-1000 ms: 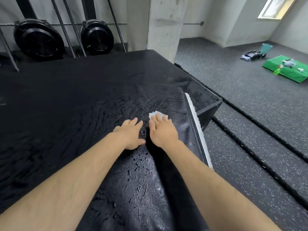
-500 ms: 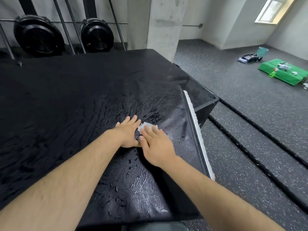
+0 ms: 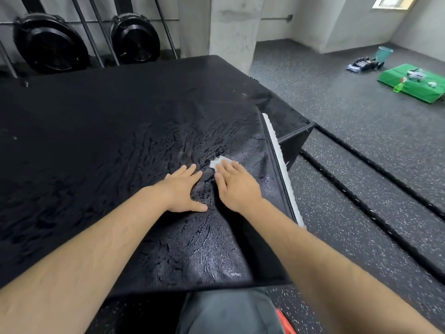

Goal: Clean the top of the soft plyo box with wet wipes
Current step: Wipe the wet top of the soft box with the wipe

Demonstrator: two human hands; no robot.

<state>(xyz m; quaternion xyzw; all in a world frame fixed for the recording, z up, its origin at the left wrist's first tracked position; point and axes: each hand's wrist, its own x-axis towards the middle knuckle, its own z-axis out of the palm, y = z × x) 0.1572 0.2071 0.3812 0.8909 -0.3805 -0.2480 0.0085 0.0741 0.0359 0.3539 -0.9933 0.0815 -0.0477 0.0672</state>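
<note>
The black soft plyo box [image 3: 101, 131] fills the left and middle of the head view, its top streaked with wet marks near the front right. A white wet wipe [image 3: 218, 162] lies on the top, mostly hidden. My right hand [image 3: 234, 186] presses flat on the wipe with straight fingers. My left hand [image 3: 184, 189] rests flat on the box just left of it, fingers straight, holding nothing. A white strip [image 3: 280, 165] runs along the box's right edge.
A concrete pillar [image 3: 231, 30] stands behind the box, with two black fan wheels [image 3: 50, 44] and metal bars at the back left. On the speckled floor to the far right lie a green mat [image 3: 414, 85], a spray bottle [image 3: 399, 86] and a teal cup [image 3: 384, 54].
My right hand has slid the wipe left then forward and right again across the top. The left hand stayed beside it. The view has pulled back, showing the box's near edge.
</note>
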